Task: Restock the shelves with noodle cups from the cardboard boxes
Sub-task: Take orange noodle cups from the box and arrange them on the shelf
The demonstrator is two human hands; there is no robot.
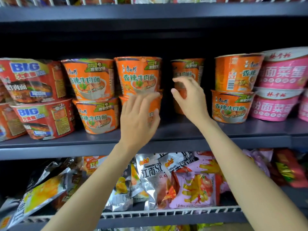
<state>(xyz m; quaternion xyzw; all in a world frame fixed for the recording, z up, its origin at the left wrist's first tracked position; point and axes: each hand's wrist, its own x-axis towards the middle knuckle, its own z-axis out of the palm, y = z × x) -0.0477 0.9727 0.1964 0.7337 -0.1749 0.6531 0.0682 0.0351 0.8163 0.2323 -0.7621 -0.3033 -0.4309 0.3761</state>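
On the middle shelf (166,130) stand upright orange noodle cups (93,77), stacked in pairs: eight visible, one pair set farther back; four red cups (33,80) left, pink cups (281,72) right; snack bags (191,180) below; left hand (140,117), grip wide, fingers straight, before the near stack; right hand (190,97), grip loosely spread, holding nothing, before the far pair.

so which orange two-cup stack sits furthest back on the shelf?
The third orange stack from the left, behind the right hand. It stands recessed in shadow; the other three stand at the front.
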